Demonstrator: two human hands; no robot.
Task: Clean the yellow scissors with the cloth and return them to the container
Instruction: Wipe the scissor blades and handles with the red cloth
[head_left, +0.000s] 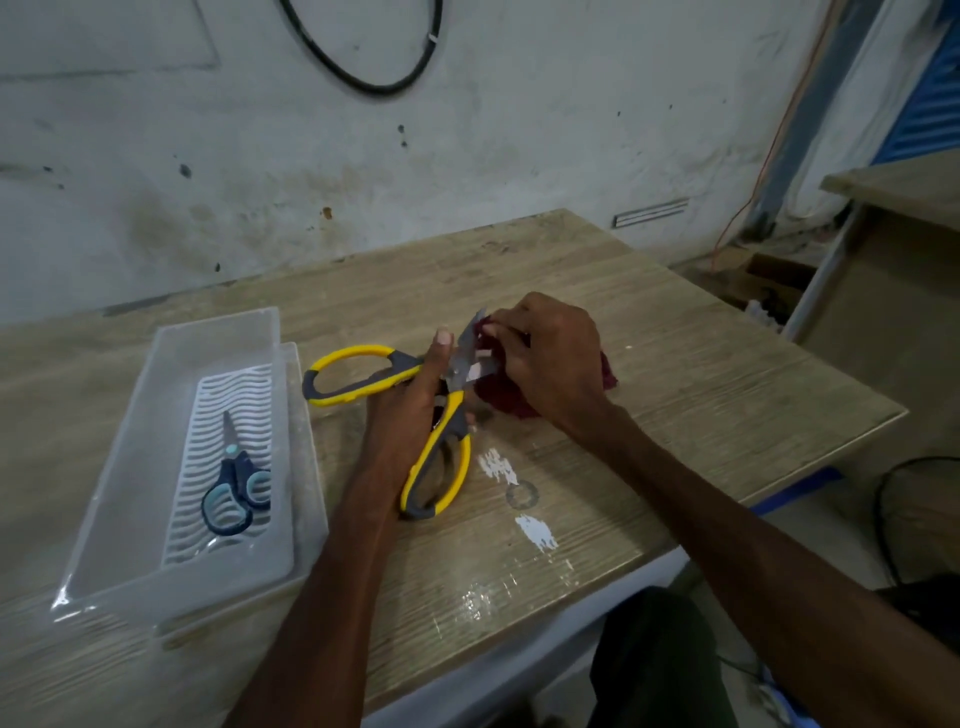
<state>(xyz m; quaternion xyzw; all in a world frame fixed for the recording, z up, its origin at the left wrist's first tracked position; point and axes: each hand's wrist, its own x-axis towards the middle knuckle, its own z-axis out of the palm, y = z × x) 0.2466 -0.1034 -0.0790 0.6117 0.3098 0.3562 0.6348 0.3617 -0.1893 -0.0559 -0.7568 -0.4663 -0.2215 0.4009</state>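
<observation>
while the yellow scissors (415, 395) are held splayed open just above the table (675, 364), the blades point up and away twd the wall and the two handle loops spread back, one out to the left, one down twd the person. pivot sits abt mid-frame, right by the left thumb. long axis of the upper blade (470, 338) runs from pivot up-right, leaning away from the body.

left hand (410, 410) is clenched round the scissors near the pivot, thumb laid up along the blade side, fingers wrapped behind the handle neck; lower loop hangs below the hand, not resting in it. right hand (550, 364) is nearer the blade tips, closed in a pinch on the dark red cloth (608, 376), fingertips pressing cloth against the blade from the right. most of the cloth is bunched under and behind that hand, a bit trailing on the table.

judgement: wiping step in hand, cleaning not finished, return not begun. next stroke prob runs along the blade axis, pivot to tip, so right hand does the travel and left just steadies. blade edge faces the wiping fingers, can't tell how close, so risk of a nick.

container (171, 467) lies well apart to the left, on the left hand's side, clear plastic w/ a white ribbed tray inside and a small blue scissors (236, 491) already lying on it. room beside them looks enough for the yellow pair once shut.
</observation>
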